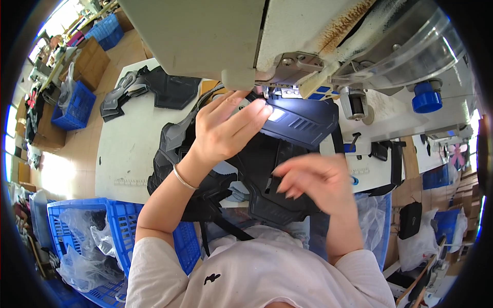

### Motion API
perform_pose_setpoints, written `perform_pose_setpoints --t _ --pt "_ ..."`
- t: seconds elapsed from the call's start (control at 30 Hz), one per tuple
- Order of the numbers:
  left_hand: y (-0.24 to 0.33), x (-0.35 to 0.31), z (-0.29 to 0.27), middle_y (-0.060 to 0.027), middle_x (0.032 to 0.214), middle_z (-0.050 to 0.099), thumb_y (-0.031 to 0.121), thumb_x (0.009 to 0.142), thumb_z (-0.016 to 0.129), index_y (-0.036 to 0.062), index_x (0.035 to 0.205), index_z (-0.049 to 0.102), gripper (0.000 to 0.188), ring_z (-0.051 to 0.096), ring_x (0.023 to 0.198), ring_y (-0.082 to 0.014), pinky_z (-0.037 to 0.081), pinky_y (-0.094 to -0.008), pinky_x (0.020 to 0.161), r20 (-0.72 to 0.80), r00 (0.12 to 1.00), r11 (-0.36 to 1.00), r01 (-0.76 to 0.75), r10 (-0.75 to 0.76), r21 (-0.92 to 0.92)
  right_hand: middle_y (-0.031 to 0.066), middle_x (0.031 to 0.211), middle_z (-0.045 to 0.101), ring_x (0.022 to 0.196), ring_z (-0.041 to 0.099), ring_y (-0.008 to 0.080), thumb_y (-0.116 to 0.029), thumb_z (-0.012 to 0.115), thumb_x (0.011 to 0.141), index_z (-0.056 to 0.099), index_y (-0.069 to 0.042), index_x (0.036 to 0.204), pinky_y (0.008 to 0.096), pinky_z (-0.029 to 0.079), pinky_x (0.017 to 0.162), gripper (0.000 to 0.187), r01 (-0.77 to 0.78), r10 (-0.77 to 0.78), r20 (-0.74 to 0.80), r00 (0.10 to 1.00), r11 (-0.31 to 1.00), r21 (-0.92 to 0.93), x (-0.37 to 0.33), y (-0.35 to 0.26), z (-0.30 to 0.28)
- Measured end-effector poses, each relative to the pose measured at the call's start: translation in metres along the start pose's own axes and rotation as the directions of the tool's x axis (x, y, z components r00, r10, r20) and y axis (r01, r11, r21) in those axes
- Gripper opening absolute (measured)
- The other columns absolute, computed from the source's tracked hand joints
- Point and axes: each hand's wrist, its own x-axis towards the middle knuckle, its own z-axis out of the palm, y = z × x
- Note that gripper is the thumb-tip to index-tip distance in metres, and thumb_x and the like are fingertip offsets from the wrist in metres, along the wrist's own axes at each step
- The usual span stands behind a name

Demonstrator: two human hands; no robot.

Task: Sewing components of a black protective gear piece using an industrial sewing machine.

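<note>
Fingers of left hand press the black moulded fabric panel flat under the sewing machine; right hand, fingers loosely spread, should steady its edge.

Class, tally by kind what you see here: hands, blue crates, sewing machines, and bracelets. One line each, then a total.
Hands: 2, left hand and right hand
Blue crates: 4, nearest
Sewing machines: 1
Bracelets: 1
Total: 8

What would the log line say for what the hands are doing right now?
left hand: pressing black padded panel under sewing machine | right hand: blurred, over dark panel | table: more black pieces
</note>
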Motion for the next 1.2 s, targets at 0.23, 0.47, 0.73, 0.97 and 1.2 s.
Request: perform_pose_setpoints --t 0.23,0.47,0.73,0.97,1.2 --pt "-0.001 0.007 0.001 -0.0033 0.084 0.066 -0.005 0.057 0.065 0.0066 0.090 0.070 0.036 0.066 0.074 -0.0244 0.055 -0.0323 0.063 -0.001 0.999 0.997 0.032 -0.032 -0.066 0.0070 0.083 0.066 0.074 0.057 0.0106 -0.018 0.062 0.092 0.064 0.001 0.093 0.0257 0.046 0.069 0.020 -0.007 -0.204 -0.372 0.906 0.869 -0.495 0.064 0.032 -0.050" --pt "0.000 0.005 -0.003 -0.0030 0.084 0.063 -0.003 0.053 0.065 0.0063 0.095 0.070 0.044 0.065 0.077 -0.0246 0.053 -0.0321 0.060 0.021 0.998 0.993 0.061 -0.059 -0.101 -0.0060 0.069 0.045 0.065 0.039 0.0032 -0.017 0.053 0.098 0.058 -0.002 0.083 0.0216 0.031 0.059 0.022 0.258 -0.296 -0.418 0.859 0.955 -0.148 0.062 0.029 -0.057" --pt "-0.001 0.007 0.002 -0.0049 0.083 0.061 -0.005 0.053 0.065 0.0060 0.095 0.070 0.044 0.065 0.079 -0.0264 0.054 -0.0341 0.063 0.051 0.995 0.986 0.087 -0.081 -0.145 0.0056 0.099 0.065 0.088 0.063 0.0139 -0.013 0.061 0.089 0.063 -0.001 0.102 0.0278 0.050 0.078 0.017 0.069 -0.018 -0.107 0.994 0.861 0.503 0.154 0.169 -0.119" --pt "-0.001 0.005 -0.001 -0.0071 0.082 0.060 -0.008 0.055 0.063 0.0044 0.093 0.070 0.041 0.065 0.079 -0.0278 0.055 -0.0346 0.066 0.047 0.993 0.980 0.116 -0.109 -0.162 0.0077 0.125 0.062 0.109 0.060 0.0178 -0.025 0.062 0.091 0.056 -0.007 0.129 0.0313 0.049 0.094 0.043 0.368 -0.314 0.289 0.904 0.917 -0.155 0.196 0.176 -0.099" --pt "-0.002 -0.001 0.000 -0.0088 0.087 0.063 -0.009 0.056 0.061 0.0037 0.096 0.070 0.043 0.065 0.080 -0.0288 0.054 -0.0352 0.069 0.107 0.980 0.960 0.188 -0.169 -0.208 0.0080 0.124 0.062 0.110 0.060 0.0188 -0.027 0.062 0.091 0.059 -0.008 0.126 0.0322 0.048 0.095 0.039 0.344 -0.311 0.359 0.880 0.939 -0.028 0.206 0.195 -0.109"
